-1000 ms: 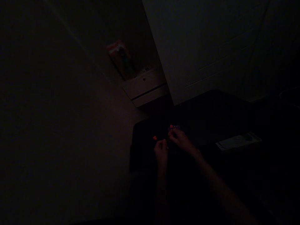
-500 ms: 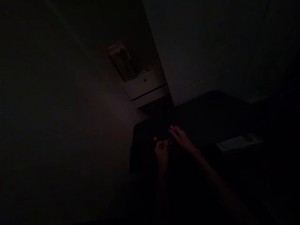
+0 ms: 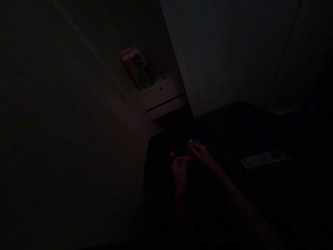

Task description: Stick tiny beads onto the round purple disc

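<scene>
Very little light falls on the scene. My left hand (image 3: 179,168) is closed in a pinch over a dark surface, its thumb and fingertips at a cluster of small shiny dots (image 3: 189,157), perhaps beads. My right hand (image 3: 204,154) reaches in from the right with its fingers pressed together, just above and beside the dots. What either hand pinches is too small and dark to name. An orange-red glowing piece (image 3: 172,153) lies beyond my left hand. Another orange-red piece (image 3: 190,141) shows at my right fingertips, beside a dim purplish thing (image 3: 197,142).
Both hands are over a black tabletop (image 3: 229,121). A pale flat packet or tray (image 3: 265,158) lies to the right. Behind stand a white drawer unit (image 3: 166,99), a colourful box (image 3: 136,67) on it, and a large white panel (image 3: 221,52). A wall (image 3: 104,139) runs along the left.
My right fingers have shifted very slightly, and more of the purplish thing shows beside them. The small dots have moved a little. My left hand stays almost in place.
</scene>
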### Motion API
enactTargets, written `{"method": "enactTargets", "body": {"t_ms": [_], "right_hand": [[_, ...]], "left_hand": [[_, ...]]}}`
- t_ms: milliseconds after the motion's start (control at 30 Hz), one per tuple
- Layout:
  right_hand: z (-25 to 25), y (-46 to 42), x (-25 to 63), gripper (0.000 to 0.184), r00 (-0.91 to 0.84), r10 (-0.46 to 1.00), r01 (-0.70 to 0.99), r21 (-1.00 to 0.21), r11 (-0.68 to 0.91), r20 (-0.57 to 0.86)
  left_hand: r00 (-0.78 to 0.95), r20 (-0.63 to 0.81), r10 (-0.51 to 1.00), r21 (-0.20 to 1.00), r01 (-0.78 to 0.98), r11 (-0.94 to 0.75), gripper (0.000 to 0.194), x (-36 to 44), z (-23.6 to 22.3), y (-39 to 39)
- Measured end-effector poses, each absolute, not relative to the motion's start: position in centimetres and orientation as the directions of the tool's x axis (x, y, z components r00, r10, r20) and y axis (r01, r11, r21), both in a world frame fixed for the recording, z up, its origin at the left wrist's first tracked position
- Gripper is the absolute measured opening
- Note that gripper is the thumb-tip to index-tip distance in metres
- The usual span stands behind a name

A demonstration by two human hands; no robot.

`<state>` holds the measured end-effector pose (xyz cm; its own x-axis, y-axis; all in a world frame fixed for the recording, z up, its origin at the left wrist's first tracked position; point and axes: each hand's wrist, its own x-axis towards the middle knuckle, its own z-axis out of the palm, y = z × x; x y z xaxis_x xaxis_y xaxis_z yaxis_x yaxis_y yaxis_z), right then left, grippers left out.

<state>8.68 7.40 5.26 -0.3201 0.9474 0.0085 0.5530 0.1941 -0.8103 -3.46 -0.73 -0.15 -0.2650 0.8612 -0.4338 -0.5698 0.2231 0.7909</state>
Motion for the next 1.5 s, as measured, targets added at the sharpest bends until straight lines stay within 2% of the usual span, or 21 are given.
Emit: {"method": "enactTargets", "body": {"t_ms": [167, 467, 667, 867, 1067, 1200, 1333, 1500], "right_hand": [[5.3, 7.6, 8.7, 0.034, -0.281, 0.959, 0.583, -0.788, 0.198, 0.033], [6.0, 7.3, 8.5, 0.044, -0.145, 0.989, 0.562, -0.823, 0.083, 0.000], [5.6, 7.6, 9.0, 0.045, -0.169, 0.983, 0.538, -0.829, 0.154, 0.073], [5.9, 7.7, 9.3, 0.039, -0.193, 0.981, 0.539, -0.837, 0.096, -0.011], [5.4, 7.9, 9.7, 0.043, -0.188, 0.979, 0.572, -0.819, 0.048, -0.075], [5.1, 8.1, 9.6, 0.044, -0.159, 0.987, 0.539, -0.838, 0.081, -0.007], [4.9, 8.1, 9.5, 0.047, -0.154, 0.988, 0.514, -0.856, 0.055, -0.029], [4.5, 8.6, 9.8, 0.058, -0.174, 0.980, 0.522, -0.853, 0.012, -0.093]], "left_hand": [[-0.280, -0.414, 0.866, 0.804, -0.559, 0.203, 0.053, -3.6, 0.1, -0.8], [-0.287, -0.415, 0.863, 0.804, -0.560, 0.201, 0.052, -3.1, -0.1, -0.6], [-0.288, -0.416, 0.863, 0.798, -0.570, 0.195, 0.047, -2.8, -0.5, -0.5], [-0.307, -0.393, 0.866, 0.804, -0.572, 0.162, 0.040, -2.6, -0.3, -0.3], [-0.308, -0.385, 0.870, 0.792, -0.595, 0.140, 0.044, -2.7, 0.2, -0.1], [-0.310, -0.367, 0.877, 0.802, -0.582, 0.130, 0.045, -2.6, -0.4, 0.0], [-0.314, -0.352, 0.882, 0.811, -0.573, 0.119, 0.050, -2.3, -1.5, 0.4], [-0.273, -0.338, 0.901, 0.791, -0.601, 0.114, 0.066, -2.0, -2.3, 0.9]]}}
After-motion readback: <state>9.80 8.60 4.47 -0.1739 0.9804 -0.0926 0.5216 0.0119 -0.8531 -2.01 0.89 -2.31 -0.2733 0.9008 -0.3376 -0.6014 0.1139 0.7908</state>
